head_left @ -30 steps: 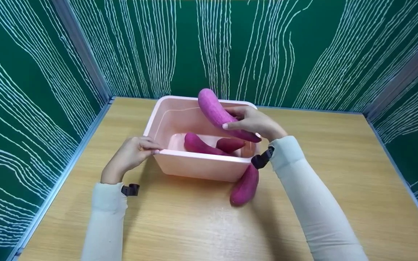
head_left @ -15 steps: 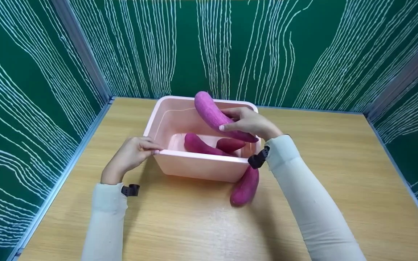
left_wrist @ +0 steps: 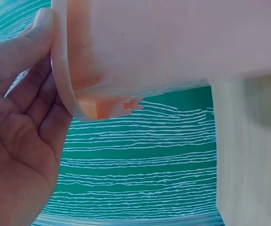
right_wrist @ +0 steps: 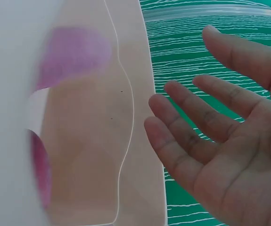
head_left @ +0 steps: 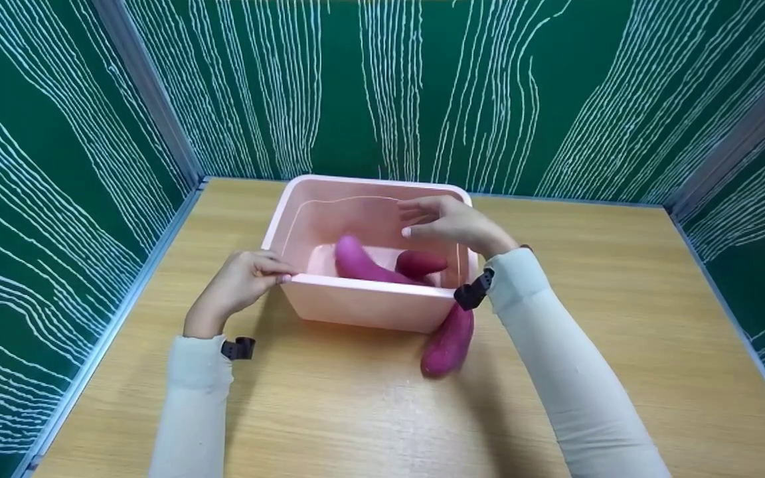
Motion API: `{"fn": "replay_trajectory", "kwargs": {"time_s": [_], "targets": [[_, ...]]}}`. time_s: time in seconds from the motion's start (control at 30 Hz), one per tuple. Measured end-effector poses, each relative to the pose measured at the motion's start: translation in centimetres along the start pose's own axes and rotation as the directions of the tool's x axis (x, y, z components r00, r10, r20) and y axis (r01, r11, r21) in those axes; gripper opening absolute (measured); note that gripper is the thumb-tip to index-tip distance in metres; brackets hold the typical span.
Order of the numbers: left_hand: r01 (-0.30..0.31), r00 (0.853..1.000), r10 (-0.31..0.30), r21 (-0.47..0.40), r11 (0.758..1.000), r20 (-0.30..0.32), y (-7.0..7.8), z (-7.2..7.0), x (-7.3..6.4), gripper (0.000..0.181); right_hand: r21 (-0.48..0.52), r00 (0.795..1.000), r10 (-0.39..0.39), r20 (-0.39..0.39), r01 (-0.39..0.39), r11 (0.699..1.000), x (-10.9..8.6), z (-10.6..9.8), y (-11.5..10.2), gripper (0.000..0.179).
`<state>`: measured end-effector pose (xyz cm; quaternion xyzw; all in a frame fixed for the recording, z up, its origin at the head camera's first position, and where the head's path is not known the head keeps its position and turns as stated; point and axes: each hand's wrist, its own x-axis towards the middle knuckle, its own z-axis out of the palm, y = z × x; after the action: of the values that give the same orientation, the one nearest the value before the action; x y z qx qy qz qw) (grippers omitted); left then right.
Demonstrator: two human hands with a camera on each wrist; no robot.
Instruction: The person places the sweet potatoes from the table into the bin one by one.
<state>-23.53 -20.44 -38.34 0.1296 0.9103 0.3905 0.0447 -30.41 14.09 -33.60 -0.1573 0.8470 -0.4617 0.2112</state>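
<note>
A pink plastic bin (head_left: 362,304) stands on the table. My left hand (head_left: 240,285) pinches its near left rim corner; in the left wrist view the thumb and fingers (left_wrist: 43,28) hold the lip from both sides. Over the right part of the bin my right hand (head_left: 459,226) hovers with fingers extended and apart, holding nothing. Below it, inside the bin, lie a long curved purple-pink vegetable (head_left: 359,260) and a darker red-purple one (head_left: 420,263), partly hidden by the front wall. The right wrist view shows the open palm (right_wrist: 229,174) beside the bin's wall.
Another purple-pink vegetable (head_left: 447,345) lies on the wooden table (head_left: 356,411) against the bin's near right corner, its upper end hidden. Green panels (head_left: 449,86) with white wavy lines enclose the table at the back and sides.
My right hand has let go of the long curved vegetable, which has dropped into the bin. Just before, that hand moved slightly left with it. The left hand has stayed on the rim.
</note>
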Motion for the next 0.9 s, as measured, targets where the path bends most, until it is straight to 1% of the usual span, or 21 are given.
{"fn": "replay_trajectory", "kwargs": {"time_s": [0.2,0.33,0.5,0.67,0.8,0.9], "targets": [[0.018,1.000,-0.018,0.001,1.000,-0.003,0.0,0.0,0.0,0.021,-0.024,1.000,-0.007,0.013,0.007,1.000,-0.2,0.0,0.1,0.058],[0.018,1.000,-0.018,0.012,1.000,-0.008,0.0,0.1,0.0,0.020,-0.036,1.000,-0.010,0.011,0.011,0.999,-0.4,-0.1,0.0,0.059],[0.020,1.000,-0.020,0.005,1.000,-0.003,0.0,0.1,0.0,0.021,-0.028,1.000,0.002,0.004,-0.002,1.000,-0.8,-0.4,0.0,0.059],[0.020,1.000,-0.020,0.003,1.000,-0.005,0.0,0.1,0.0,0.021,-0.012,1.000,-0.003,0.003,0.003,1.000,-1.1,-0.8,0.2,0.061],[0.032,0.999,-0.032,0.001,1.000,-0.008,0.0,0.1,0.0,0.020,-0.020,1.000,-0.009,-0.011,0.009,1.000,-1.5,-1.2,0.5,0.061],[0.035,0.999,-0.035,0.000,0.999,-0.007,0.0,0.1,0.1,0.021,-0.024,1.000,-0.008,-0.030,0.007,1.000,-1.8,-1.6,0.8,0.058]]}}
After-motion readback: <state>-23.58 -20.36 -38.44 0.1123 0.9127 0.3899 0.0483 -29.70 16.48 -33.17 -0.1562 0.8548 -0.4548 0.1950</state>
